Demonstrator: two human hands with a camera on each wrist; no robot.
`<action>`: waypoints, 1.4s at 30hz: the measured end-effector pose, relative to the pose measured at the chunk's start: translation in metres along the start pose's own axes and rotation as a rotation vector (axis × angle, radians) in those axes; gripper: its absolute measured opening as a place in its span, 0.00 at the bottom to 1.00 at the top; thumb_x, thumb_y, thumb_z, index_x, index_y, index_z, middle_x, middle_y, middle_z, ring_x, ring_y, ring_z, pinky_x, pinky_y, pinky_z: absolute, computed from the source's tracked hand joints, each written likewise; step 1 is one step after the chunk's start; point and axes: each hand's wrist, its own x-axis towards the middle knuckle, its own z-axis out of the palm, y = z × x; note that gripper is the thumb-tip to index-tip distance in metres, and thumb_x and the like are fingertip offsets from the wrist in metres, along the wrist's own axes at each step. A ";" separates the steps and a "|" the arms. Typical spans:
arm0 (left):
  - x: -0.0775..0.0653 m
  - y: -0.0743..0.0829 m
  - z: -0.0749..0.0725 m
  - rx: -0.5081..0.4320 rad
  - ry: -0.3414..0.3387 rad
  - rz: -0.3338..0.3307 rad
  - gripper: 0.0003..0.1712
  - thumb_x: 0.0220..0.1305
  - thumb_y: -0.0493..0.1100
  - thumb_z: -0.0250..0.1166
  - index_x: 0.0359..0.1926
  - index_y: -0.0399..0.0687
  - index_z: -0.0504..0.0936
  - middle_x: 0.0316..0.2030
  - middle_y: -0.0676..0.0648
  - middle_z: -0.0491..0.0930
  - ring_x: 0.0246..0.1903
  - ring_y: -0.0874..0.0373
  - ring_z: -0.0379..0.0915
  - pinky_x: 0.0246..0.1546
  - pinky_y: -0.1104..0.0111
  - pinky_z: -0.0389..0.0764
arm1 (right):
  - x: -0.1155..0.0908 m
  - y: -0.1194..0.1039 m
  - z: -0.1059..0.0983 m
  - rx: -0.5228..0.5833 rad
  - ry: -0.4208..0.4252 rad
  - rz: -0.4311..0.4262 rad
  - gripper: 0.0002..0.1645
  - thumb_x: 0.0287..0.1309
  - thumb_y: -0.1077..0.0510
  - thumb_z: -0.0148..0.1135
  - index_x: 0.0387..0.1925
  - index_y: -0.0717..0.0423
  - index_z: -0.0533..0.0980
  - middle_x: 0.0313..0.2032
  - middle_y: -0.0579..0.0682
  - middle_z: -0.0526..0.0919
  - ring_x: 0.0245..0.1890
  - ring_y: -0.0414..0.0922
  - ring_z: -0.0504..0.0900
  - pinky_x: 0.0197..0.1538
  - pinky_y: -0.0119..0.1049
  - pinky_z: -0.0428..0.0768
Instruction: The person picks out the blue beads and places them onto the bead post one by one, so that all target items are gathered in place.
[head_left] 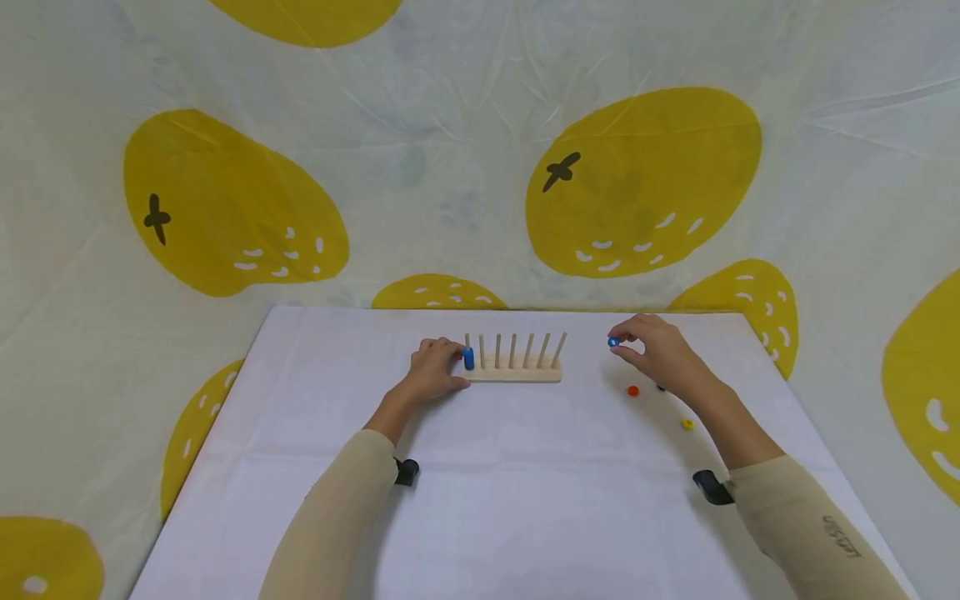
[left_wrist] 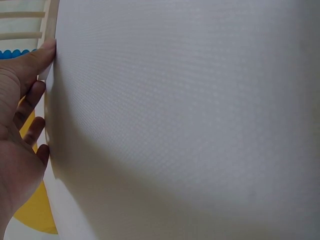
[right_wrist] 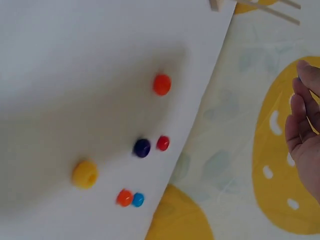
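A wooden peg rack [head_left: 517,375] with several upright pegs stands near the table's far side. Several blue beads [head_left: 468,358] are stacked on its leftmost peg; their edge also shows in the left wrist view. My left hand [head_left: 435,371] holds the rack's left end, with the thumb at the front edge and the fingers toward the back. To the right of the rack, my right hand [head_left: 652,350] pinches a blue bead [head_left: 613,342] between thumb and fingertips, raised above the table. In the right wrist view that bead is almost hidden by the fingers.
Loose beads lie below my right hand: an orange-red bead [right_wrist: 162,84], a dark blue bead [right_wrist: 142,148], a red bead [right_wrist: 163,143], a yellow bead [right_wrist: 85,174], an orange bead [right_wrist: 124,197] and a light blue bead [right_wrist: 138,200]. A patterned cloth [head_left: 450,192] hangs behind the white table [head_left: 525,500].
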 end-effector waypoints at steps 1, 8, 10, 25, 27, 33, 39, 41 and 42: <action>0.000 0.000 0.000 -0.001 0.000 -0.001 0.35 0.58 0.51 0.79 0.63 0.46 0.80 0.58 0.47 0.79 0.69 0.43 0.60 0.68 0.45 0.62 | 0.002 -0.004 0.001 0.000 0.009 -0.019 0.13 0.58 0.65 0.74 0.45 0.58 0.84 0.41 0.52 0.86 0.44 0.52 0.82 0.50 0.52 0.83; 0.000 -0.001 0.002 0.004 0.003 -0.004 0.35 0.58 0.52 0.79 0.64 0.47 0.79 0.59 0.47 0.79 0.70 0.44 0.60 0.69 0.45 0.62 | 0.021 -0.031 0.011 0.030 0.049 -0.126 0.13 0.56 0.65 0.76 0.44 0.58 0.84 0.40 0.51 0.87 0.44 0.51 0.83 0.49 0.51 0.83; 0.001 -0.001 0.002 0.010 0.005 -0.002 0.35 0.58 0.52 0.79 0.64 0.47 0.80 0.59 0.47 0.79 0.70 0.43 0.60 0.69 0.45 0.62 | 0.027 -0.039 0.014 0.036 0.057 -0.157 0.14 0.56 0.64 0.76 0.44 0.57 0.84 0.40 0.51 0.87 0.43 0.50 0.83 0.49 0.50 0.84; 0.001 0.000 0.000 -0.009 -0.004 -0.008 0.34 0.58 0.51 0.79 0.64 0.48 0.79 0.58 0.47 0.79 0.70 0.44 0.59 0.70 0.45 0.61 | 0.068 -0.094 0.046 0.105 0.016 -0.282 0.14 0.56 0.61 0.77 0.44 0.57 0.85 0.40 0.50 0.87 0.43 0.47 0.83 0.49 0.44 0.84; 0.001 0.000 0.000 -0.008 -0.004 -0.012 0.34 0.58 0.51 0.79 0.64 0.48 0.79 0.58 0.47 0.79 0.70 0.44 0.60 0.70 0.46 0.61 | 0.074 -0.100 0.052 0.117 0.007 -0.290 0.14 0.57 0.60 0.76 0.45 0.56 0.85 0.40 0.49 0.87 0.44 0.47 0.83 0.50 0.43 0.84; -0.001 0.000 -0.001 -0.007 -0.005 -0.022 0.35 0.59 0.51 0.78 0.65 0.48 0.79 0.59 0.47 0.78 0.70 0.44 0.60 0.70 0.46 0.61 | 0.092 -0.114 0.072 0.158 0.006 -0.314 0.14 0.58 0.59 0.76 0.45 0.58 0.85 0.41 0.51 0.87 0.44 0.48 0.83 0.51 0.42 0.84; -0.001 0.001 -0.002 -0.012 -0.001 -0.007 0.35 0.58 0.51 0.78 0.65 0.48 0.79 0.59 0.47 0.78 0.69 0.44 0.60 0.69 0.45 0.61 | 0.105 -0.121 0.089 0.160 -0.033 -0.275 0.13 0.60 0.59 0.75 0.46 0.57 0.85 0.42 0.50 0.88 0.43 0.47 0.83 0.52 0.41 0.83; -0.002 0.002 -0.003 -0.015 0.001 0.000 0.35 0.58 0.51 0.78 0.65 0.48 0.79 0.59 0.46 0.79 0.69 0.43 0.60 0.68 0.44 0.61 | 0.110 -0.122 0.093 0.168 -0.045 -0.268 0.12 0.60 0.59 0.74 0.46 0.57 0.85 0.42 0.50 0.88 0.43 0.47 0.83 0.52 0.41 0.83; -0.002 0.002 -0.003 -0.015 0.001 0.003 0.35 0.58 0.51 0.78 0.65 0.48 0.79 0.58 0.46 0.79 0.69 0.43 0.60 0.68 0.44 0.62 | 0.112 -0.123 0.095 0.173 -0.049 -0.265 0.12 0.61 0.59 0.74 0.45 0.57 0.85 0.42 0.50 0.88 0.43 0.48 0.83 0.51 0.41 0.83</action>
